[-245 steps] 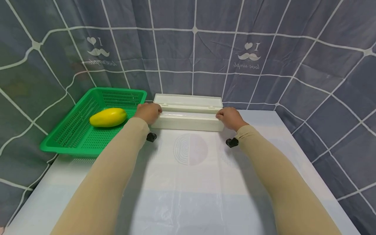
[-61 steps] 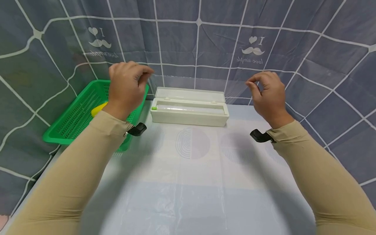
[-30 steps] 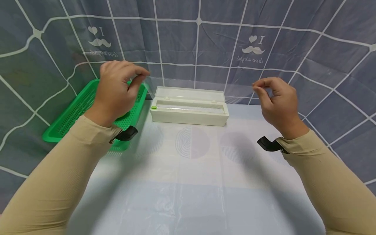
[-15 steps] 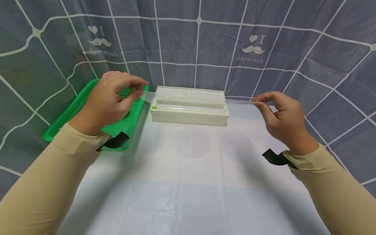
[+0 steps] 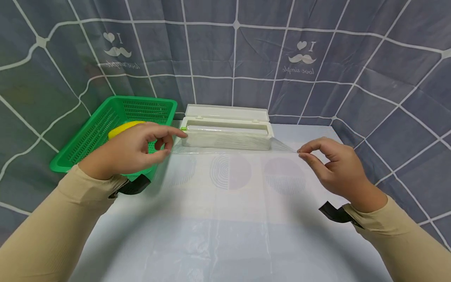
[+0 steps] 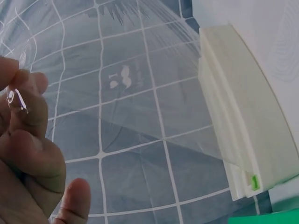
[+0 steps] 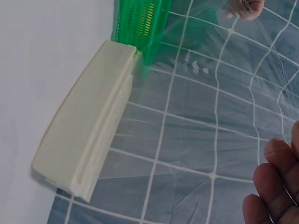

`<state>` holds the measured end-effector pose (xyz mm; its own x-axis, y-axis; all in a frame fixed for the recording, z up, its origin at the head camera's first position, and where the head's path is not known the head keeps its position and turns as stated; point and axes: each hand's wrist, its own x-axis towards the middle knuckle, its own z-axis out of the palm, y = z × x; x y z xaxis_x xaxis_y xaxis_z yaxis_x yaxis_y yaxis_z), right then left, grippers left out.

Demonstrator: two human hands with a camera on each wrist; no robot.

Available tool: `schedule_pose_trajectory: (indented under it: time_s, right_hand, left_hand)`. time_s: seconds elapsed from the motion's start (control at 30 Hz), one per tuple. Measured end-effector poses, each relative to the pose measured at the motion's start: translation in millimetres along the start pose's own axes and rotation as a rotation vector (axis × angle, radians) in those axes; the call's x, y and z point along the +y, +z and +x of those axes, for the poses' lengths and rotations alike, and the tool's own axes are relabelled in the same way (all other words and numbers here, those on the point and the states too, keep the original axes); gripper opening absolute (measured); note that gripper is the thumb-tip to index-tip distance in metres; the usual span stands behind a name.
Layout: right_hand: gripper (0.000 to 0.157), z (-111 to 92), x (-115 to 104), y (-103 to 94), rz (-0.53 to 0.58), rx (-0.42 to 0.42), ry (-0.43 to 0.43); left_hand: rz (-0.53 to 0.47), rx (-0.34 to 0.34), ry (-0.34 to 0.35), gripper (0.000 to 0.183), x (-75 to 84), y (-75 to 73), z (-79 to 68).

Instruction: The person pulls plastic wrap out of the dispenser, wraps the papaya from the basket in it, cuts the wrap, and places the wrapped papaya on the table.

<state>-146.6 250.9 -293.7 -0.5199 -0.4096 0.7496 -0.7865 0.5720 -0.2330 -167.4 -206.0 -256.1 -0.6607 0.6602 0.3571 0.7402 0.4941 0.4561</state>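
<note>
A long white cling film dispenser (image 5: 227,113) stands at the back of the table with its lid raised. Inside lies the film roll (image 5: 225,129); a green piece (image 5: 183,128) sits at its left end. Clear cling film (image 5: 243,142) comes out over the front wall, wrinkled and spread sideways. My right hand (image 5: 340,168) pinches its right corner between thumb and forefinger. At the left corner my left hand (image 5: 128,150) holds the film near the thumb, forefinger stretched toward the dispenser. Both wrist views show the film (image 7: 196,130) as a see-through sheet beside the dispenser (image 6: 252,98).
A green plastic basket (image 5: 98,117) with a yellow oblong fruit (image 5: 123,128) in it stands at the back left, partly behind my left hand. A grey curtain (image 5: 211,51) with white lines hangs behind the pale covered table (image 5: 225,219).
Both hands gripped the dispenser at first, its lid up. Later they held the film raised above it; since then they have come down toward me, bringing the film over its front. My left forefinger has straightened.
</note>
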Motion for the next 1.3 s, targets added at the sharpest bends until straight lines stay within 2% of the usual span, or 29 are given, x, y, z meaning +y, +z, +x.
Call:
schedule_pose_trajectory:
  time_s: [0.07,0.2,0.23,0.3,0.33,0.47,0.6,0.77,0.9,1.13,1.3]
  right_hand:
    - [0.047,-5,-2,0.9,0.016,-0.034,-0.007]
    - [0.007,-16,-7,1.6,0.010,-0.127,0.014]
    - [0.005,-18,-8,1.9,0.011,-0.148,0.024]
    - [0.022,-24,-9,3.2,0.021,-0.186,0.046]
    - [0.022,-27,-10,4.1,0.028,-0.202,0.055]
    - [0.006,-37,-8,10.4,0.086,-0.247,0.065]
    - [0.006,-47,-6,18.1,0.113,-0.288,0.067]
    - [0.031,-59,-6,26.2,0.104,-0.343,0.069]
    - [0.034,-67,-7,33.6,0.101,-0.386,0.072]
    - [0.027,-81,-8,46.4,0.105,-0.482,0.143]
    - [0.024,-90,-5,55.8,0.083,-0.523,0.112]
  left_hand:
    - [-0.034,-0.050,-0.023,0.042,-0.9,3.8,-2.6]
    - [-0.070,-0.106,-0.059,0.045,-3.1,13.1,-9.7]
    - [-0.079,-0.120,-0.070,0.045,-3.6,15.6,-11.7]
    - [-0.107,-0.147,-0.095,0.045,-4.5,20.4,-15.9]
    - [-0.118,-0.159,-0.113,0.044,-5.0,22.9,-18.0]
    - [-0.130,-0.194,-0.166,0.041,-8.5,34.3,-25.8]
    - [-0.140,-0.224,-0.229,0.037,-13.0,48.6,-31.6]
    - [-0.146,-0.266,-0.334,0.037,-18.0,68.3,-38.3]
    - [-0.104,-0.302,-0.419,0.037,-21.4,83.6,-42.3]
    - [-0.014,-0.312,-0.444,0.036,-27.9,104.6,-45.4]
    - [0.061,-0.298,-0.416,0.035,-32.1,117.6,-49.2]
